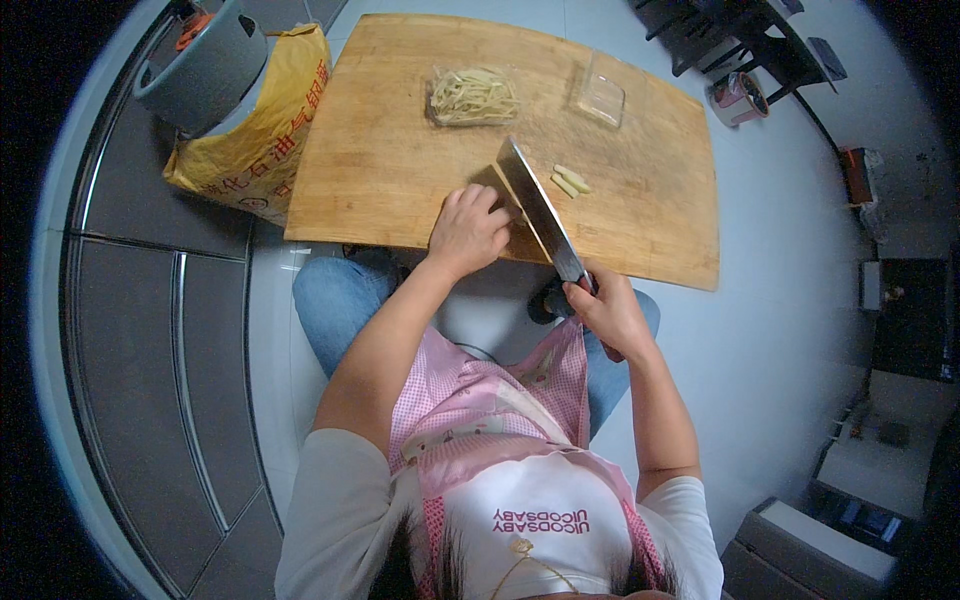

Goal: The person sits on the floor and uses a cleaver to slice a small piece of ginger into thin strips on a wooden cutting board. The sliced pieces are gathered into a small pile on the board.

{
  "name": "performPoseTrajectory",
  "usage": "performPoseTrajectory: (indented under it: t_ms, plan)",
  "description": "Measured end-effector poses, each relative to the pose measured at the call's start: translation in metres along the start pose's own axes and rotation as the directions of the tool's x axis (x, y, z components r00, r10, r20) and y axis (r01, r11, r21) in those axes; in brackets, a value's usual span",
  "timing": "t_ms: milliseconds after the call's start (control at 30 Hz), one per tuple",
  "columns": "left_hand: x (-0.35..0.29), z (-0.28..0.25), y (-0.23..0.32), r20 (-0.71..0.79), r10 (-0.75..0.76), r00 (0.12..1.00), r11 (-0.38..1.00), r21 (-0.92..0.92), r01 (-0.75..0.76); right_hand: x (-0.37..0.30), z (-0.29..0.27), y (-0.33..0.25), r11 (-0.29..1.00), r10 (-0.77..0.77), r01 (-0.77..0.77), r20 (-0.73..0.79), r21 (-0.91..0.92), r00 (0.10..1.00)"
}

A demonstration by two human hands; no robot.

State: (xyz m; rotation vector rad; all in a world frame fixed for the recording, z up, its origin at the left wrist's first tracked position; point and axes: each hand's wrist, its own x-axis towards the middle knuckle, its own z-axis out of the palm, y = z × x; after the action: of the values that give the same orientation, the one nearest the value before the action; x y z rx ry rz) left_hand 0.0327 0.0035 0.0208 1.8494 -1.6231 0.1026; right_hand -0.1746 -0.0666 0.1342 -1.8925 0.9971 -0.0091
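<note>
Some pale sticks (570,181) lie on the wooden board (370,130), upper centre, right of the cleaver (543,212). Mid-frame, the right hand (612,308) clamps its fingers around the cleaver; the left hand (470,230) bends its fingers beside it, their hold impossible to tell.

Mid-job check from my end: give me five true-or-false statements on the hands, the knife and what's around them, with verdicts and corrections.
1. The right hand grips the knife by its handle. True.
2. The left hand is to the right of the knife. False: it is to the left.
3. Short pale pieces lie to the right of the knife. True.
4. The pile of pale strips is on the floor. False: it sits on the wooden board.
5. The yellow bag is left of the board. True.
</note>
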Motion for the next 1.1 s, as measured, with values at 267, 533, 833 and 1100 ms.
performPoseTrajectory:
  t_ms: [267,533,833,1100]
  plan:
    - [0.001,0.0,0.0,0.045,-0.005,0.999,0.996,0.092,0.001,0.002,-0.002,-0.002,0.999,-0.022,0.022,0.002,-0.049,1.0]
    - [-0.001,0.005,-0.003,0.052,-0.006,0.999,0.996,0.088,0.002,0.005,-0.01,-0.007,0.995,0.017,-0.012,0.046,-0.103,0.999]
    - [0.0,0.003,0.001,0.005,-0.002,1.0,0.998,0.064,0.001,0.011,-0.013,-0.013,0.973,0.048,-0.026,0.087,-0.231,0.995]
    - [0.0,0.004,0.001,-0.033,0.015,0.999,0.999,0.04,-0.014,0.017,-0.01,0.004,0.999,0.047,-0.047,0.036,-0.026,0.998]
